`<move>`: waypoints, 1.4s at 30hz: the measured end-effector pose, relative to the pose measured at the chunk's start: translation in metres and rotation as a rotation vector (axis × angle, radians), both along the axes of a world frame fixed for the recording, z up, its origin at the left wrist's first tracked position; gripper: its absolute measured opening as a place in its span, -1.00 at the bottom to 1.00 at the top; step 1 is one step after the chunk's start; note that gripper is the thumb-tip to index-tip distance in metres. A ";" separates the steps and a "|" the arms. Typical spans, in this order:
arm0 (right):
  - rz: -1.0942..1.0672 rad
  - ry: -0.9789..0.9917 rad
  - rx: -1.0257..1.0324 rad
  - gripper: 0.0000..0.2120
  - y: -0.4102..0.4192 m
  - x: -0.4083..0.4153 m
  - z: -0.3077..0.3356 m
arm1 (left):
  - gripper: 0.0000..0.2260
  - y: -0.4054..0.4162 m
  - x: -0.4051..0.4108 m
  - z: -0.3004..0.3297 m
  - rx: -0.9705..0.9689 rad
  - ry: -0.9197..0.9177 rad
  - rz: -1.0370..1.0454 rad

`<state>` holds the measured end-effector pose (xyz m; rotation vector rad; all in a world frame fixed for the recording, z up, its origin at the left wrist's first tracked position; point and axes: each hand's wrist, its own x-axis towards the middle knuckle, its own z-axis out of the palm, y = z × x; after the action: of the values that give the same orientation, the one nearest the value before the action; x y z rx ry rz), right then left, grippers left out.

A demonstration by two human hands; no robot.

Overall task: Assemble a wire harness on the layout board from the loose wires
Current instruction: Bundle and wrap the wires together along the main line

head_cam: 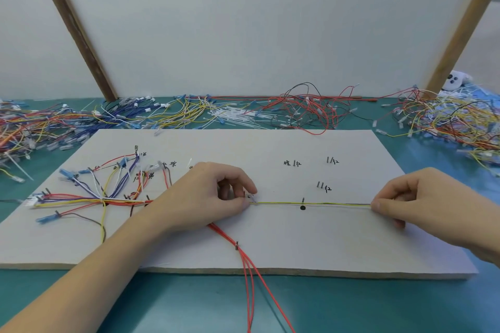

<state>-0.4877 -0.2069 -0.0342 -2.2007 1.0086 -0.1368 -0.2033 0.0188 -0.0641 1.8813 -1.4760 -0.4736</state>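
Pinching one yellow wire (313, 203) at both ends: left hand (213, 194) grips its left end, right hand (416, 197) its right end, wire taut across the layout board (270, 246) beside one pin (303, 200). Three red wires (250, 278) run off the board's near edge, cut off below. Wire bundle (89, 200) at left; count unclear. Loose wires (311, 111) heaped behind.

both hands (205, 194) (422, 197) apparently pinch a taut yellow wire (313, 203).
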 end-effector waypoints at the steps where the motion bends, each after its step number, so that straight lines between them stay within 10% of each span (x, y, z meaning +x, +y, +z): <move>1: -0.015 0.001 -0.016 -0.90 -0.002 -0.002 0.000 | -0.83 0.000 0.000 0.000 -0.003 -0.011 -0.002; 16: -0.161 -0.142 0.141 -0.90 -0.035 -0.027 -0.015 | -0.85 -0.001 0.002 -0.004 -0.008 0.004 -0.013; 32: 0.124 0.345 0.278 -0.72 -0.085 -0.012 0.009 | -0.80 0.002 0.004 -0.001 0.001 0.064 -0.039; 42: 0.185 0.592 -0.075 -0.95 -0.075 0.010 0.017 | -0.75 0.001 0.004 -0.004 -0.015 0.066 -0.010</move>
<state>-0.4776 -0.2821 -0.0171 -2.4475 1.1040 0.6025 -0.1995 0.0197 -0.0679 1.8301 -1.4426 -0.5236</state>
